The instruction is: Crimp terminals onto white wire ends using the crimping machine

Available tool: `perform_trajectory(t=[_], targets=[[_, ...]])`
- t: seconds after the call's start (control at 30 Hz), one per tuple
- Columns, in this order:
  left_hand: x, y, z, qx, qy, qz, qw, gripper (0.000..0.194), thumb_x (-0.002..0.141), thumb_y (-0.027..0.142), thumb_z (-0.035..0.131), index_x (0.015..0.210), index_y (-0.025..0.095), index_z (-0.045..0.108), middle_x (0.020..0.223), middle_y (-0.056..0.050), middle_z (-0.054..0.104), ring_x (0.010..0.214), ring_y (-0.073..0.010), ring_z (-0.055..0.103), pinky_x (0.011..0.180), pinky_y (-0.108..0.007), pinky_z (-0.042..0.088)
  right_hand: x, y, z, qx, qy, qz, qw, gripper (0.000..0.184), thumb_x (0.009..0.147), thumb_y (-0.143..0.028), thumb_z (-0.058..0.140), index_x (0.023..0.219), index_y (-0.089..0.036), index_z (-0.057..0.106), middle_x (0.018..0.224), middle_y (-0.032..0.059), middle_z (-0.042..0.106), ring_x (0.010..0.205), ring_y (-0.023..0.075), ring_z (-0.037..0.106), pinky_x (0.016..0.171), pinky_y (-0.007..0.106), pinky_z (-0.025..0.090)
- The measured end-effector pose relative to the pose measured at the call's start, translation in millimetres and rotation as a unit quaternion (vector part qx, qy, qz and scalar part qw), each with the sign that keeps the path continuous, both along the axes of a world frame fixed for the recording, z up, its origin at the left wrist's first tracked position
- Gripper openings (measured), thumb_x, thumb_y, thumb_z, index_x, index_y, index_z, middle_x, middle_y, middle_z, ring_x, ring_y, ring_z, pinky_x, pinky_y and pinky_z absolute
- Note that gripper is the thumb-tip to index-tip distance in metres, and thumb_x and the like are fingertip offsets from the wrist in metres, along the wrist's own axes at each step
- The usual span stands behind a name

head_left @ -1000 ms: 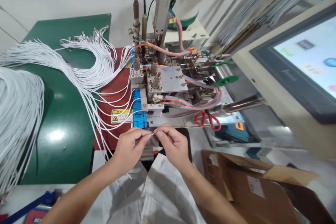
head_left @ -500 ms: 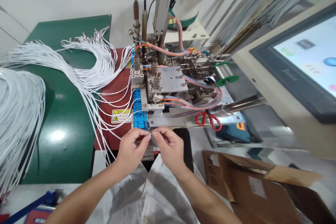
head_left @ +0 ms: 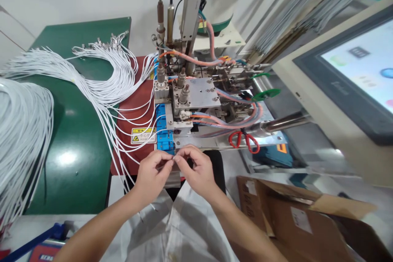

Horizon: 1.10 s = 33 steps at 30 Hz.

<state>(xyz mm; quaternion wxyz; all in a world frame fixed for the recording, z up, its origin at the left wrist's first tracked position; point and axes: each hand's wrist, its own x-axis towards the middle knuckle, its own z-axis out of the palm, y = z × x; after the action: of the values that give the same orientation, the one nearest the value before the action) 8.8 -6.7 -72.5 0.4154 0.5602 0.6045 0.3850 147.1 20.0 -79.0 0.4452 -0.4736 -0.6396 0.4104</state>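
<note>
My left hand pinches a white cable close to its end, thumb and forefinger pressed together. Against those fingertips, my right hand is also closed in a pinch at the cable's tip; the tip is small and mostly hidden by the fingers. Both hands are just in front of a row of blue clamp blocks on the near left edge of a metal machine. White cables run from a large bundle, several of them ending in the blue blocks.
A green table at the left carries coiled white cables. Red-handled scissors lie on the machine's front plate. A touch screen hangs at the right, above an open cardboard box. A blue-handled tool lies lower left.
Both hands stay in nearly the same place; the right fingertips have shifted slightly left and closed tighter against the left ones. An upright machine rod behind has changed slightly.
</note>
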Motion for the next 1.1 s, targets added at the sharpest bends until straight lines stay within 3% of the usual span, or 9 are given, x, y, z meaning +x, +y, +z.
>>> perform_trajectory(t=[0.2, 0.27, 0.4, 0.5, 0.63, 0.77, 1.0, 1.1], targets=[[-14.2, 8.0, 16.0, -0.035, 0.08, -0.138, 0.987, 0.011, 0.076, 0.015, 0.052, 0.071, 0.018, 0.061, 0.069, 0.001, 0.059, 0.064, -0.0106, 0.054, 0.059, -0.021, 0.042, 15.8, 11.7, 13.2, 0.011, -0.097, 0.165, 0.981, 0.011, 0.075, -0.015, 0.052, 0.065, -0.019, 0.055, 0.062, -0.0008, 0.055, 0.06, 0.0121, 0.051, 0.057, 0.024, 0.041], [-13.0, 8.1, 16.6, -0.042, 0.077, -0.12, 0.989, 0.009, 0.076, 0.016, 0.053, 0.071, 0.017, 0.06, 0.067, 0.001, 0.059, 0.062, -0.01, 0.054, 0.057, -0.02, 0.042, 11.1, 9.1, 12.5, 0.02, -0.085, 0.133, 0.987, 0.012, 0.075, -0.015, 0.052, 0.065, -0.019, 0.055, 0.062, -0.0005, 0.055, 0.059, 0.0122, 0.05, 0.057, 0.024, 0.04], [-4.0, 4.3, 8.5, -0.034, 0.01, 0.007, 0.999, 0.008, 0.078, 0.023, 0.053, 0.074, 0.016, 0.057, 0.066, 0.001, 0.057, 0.058, -0.0094, 0.054, 0.054, -0.019, 0.044, -5.2, -1.4, 2.5, -0.014, 0.024, -0.022, 0.999, 0.015, 0.078, -0.019, 0.051, 0.064, -0.019, 0.054, 0.062, -0.0004, 0.053, 0.058, 0.0117, 0.05, 0.055, 0.024, 0.041], [-0.5, 1.9, 2.4, -0.047, -0.039, 0.04, 0.997, 0.01, 0.076, 0.025, 0.056, 0.076, 0.015, 0.057, 0.066, 0.0, 0.058, 0.058, -0.0093, 0.055, 0.054, -0.019, 0.045, -9.1, -5.5, -5.2, -0.038, 0.055, -0.034, 0.997, 0.015, 0.079, -0.021, 0.052, 0.064, -0.018, 0.056, 0.063, 0.0, 0.054, 0.06, 0.0125, 0.05, 0.057, 0.025, 0.042], [-1.4, 2.5, 1.9, -0.06, -0.053, 0.034, 0.996, 0.022, 0.075, 0.023, 0.057, 0.095, 0.015, 0.06, 0.068, 0.0, 0.058, 0.056, -0.0082, 0.055, 0.051, -0.018, 0.045, -4.3, -2.8, -9.1, -0.083, 0.089, -0.021, 0.992, 0.013, 0.079, -0.024, 0.052, 0.071, -0.018, 0.06, 0.069, 0.0019, 0.059, 0.064, 0.0138, 0.054, 0.06, 0.026, 0.044], [-0.9, 4.2, 3.6, -0.031, -0.036, 0.024, 0.999, 0.02, 0.075, 0.023, 0.056, 0.092, 0.015, 0.064, 0.073, -0.002, 0.058, 0.057, -0.0082, 0.054, 0.051, -0.018, 0.044, -3.0, 1.0, -8.1, -0.105, 0.097, -0.014, 0.99, 0.01, 0.075, -0.023, 0.056, 0.069, -0.018, 0.061, 0.066, 0.0015, 0.059, 0.06, 0.0128, 0.053, 0.056, 0.025, 0.044], [-6.3, 4.7, -0.3, -0.045, -0.003, -0.009, 0.999, 0.019, 0.078, 0.024, 0.054, 0.093, 0.016, 0.063, 0.075, -0.003, 0.062, 0.063, -0.0112, 0.057, 0.057, -0.021, 0.047, -0.2, 2.3, -9.4, 0.024, -0.011, -0.008, 1.0, 0.01, 0.074, -0.016, 0.054, 0.065, -0.019, 0.058, 0.066, 0.0018, 0.058, 0.062, 0.0138, 0.053, 0.06, 0.027, 0.044], [-16.5, 10.3, 0.7, -0.019, 0.083, -0.065, 0.994, 0.025, 0.081, 0.024, 0.052, 0.104, 0.02, 0.06, 0.081, -0.003, 0.062, 0.069, -0.0124, 0.058, 0.064, -0.024, 0.048, 1.2, 6.2, -16.4, 0.011, -0.027, -0.032, 0.999, 0.011, 0.075, -0.018, 0.054, 0.064, -0.019, 0.058, 0.065, 0.0013, 0.057, 0.061, 0.0134, 0.052, 0.058, 0.026, 0.043]])
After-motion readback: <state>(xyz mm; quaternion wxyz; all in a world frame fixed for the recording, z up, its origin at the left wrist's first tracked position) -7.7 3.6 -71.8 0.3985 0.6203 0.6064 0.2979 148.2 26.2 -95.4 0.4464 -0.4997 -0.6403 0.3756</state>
